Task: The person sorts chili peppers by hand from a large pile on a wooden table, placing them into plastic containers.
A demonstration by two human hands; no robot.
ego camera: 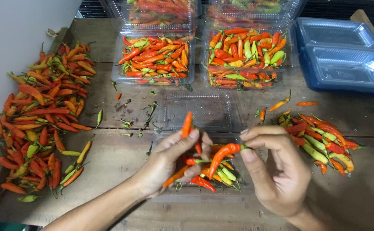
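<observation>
My left hand holds several chili peppers, with one orange chili sticking up between thumb and finger. My right hand pinches the green stem end of a curved red chili. Both hands hover over a clear plastic container that holds red, orange and green chilies. Its open lid lies flat just behind it.
A big heap of chilies covers the left of the wooden table; a smaller heap lies right. Two filled clear containers stand behind, more beyond. Stacked blue trays sit far right. Stems litter the middle.
</observation>
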